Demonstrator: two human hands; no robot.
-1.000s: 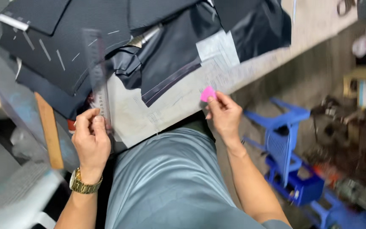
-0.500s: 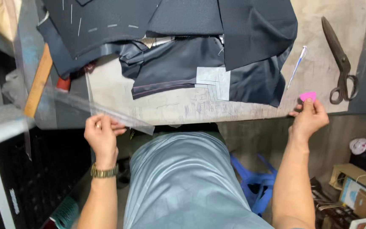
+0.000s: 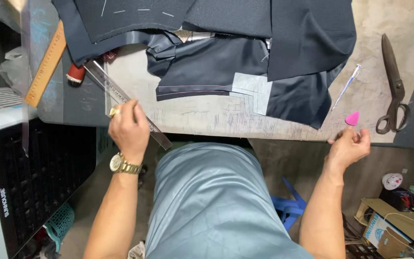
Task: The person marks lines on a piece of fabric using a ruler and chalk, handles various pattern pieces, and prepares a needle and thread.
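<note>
The clear ruler (image 3: pixel 129 108) lies slantwise over the near left edge of the worktable (image 3: pixel 202 117), its lower end jutting past the edge. The left hand (image 3: pixel 128 129) grips it around the middle, fingers curled over the strip, a gold ring and a gold wristwatch (image 3: pixel 123 165) showing. The pink tailor's chalk (image 3: pixel 352 118), a small rounded triangle, stands at the near right edge of the table, pinched at its lower side by the fingertips of the right hand (image 3: pixel 350 146), the other fingers loosely folded.

Between the two hands the bare tabletop is scribbled with faint chalk and pen lines. Beyond it lie dark navy cloth pieces (image 3: pixel 245 52), overlapping, with white basting dashes on the upper left piece and a pale grey patch (image 3: pixel 252 91) just beside a folded hem. A white and blue pen (image 3: pixel 346 87) lies tilted near the cloth's right corner. Large dark scissors (image 3: pixel 393 86) lie well right, handles toward the table edge, near the chalk. A wooden ruler (image 3: pixel 46 64) rests at the far left, with a red spool (image 3: pixel 76 74) just beside it. Left of the table stands a white-framed black appliance (image 3: pixel 20 177). At lower right, a blue stool (image 3: pixel 288 208) and cardboard boxes (image 3: pixel 384 230) sit on the floor.
</note>
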